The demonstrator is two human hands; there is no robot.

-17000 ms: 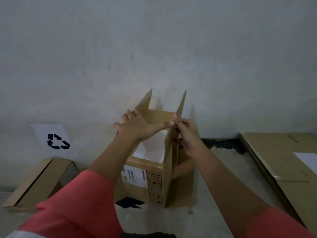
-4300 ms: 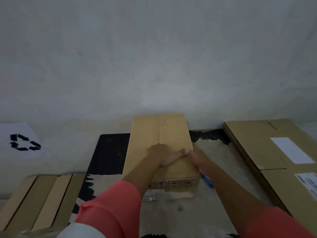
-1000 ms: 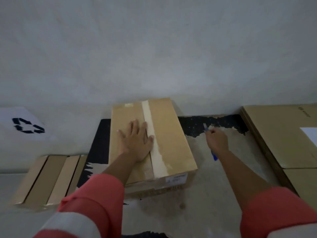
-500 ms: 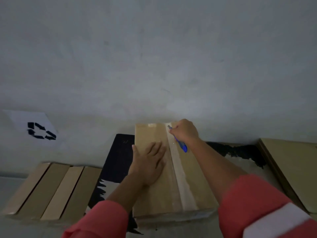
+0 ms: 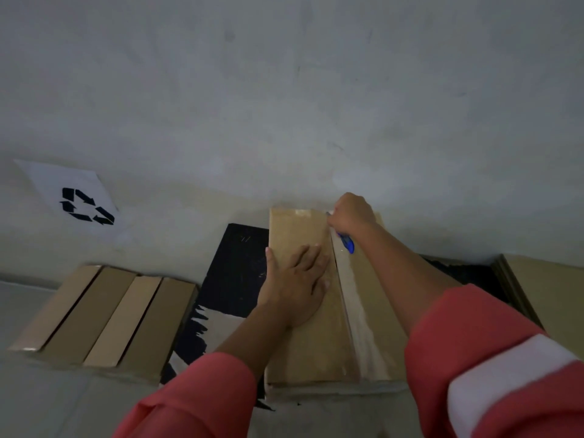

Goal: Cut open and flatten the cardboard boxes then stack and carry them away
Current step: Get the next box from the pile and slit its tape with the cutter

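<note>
Right hand (image 5: 350, 213) now sits at the far end of the cardboard box (image 5: 303, 343), no longer off its right side as a second ago.
Its grip is curled around a blue cutter (image 5: 347, 243). The left hand (image 5: 294, 279) presses flat on the box, fingertips just left of the tape (image 5: 357, 311). That strip looks pale and glossy on matte brown board, so a blade pulled along it could skid toward those fingers. The long rectangular box lies on the floor, with flattened boxes (image 5: 104, 314) to its left.
</note>
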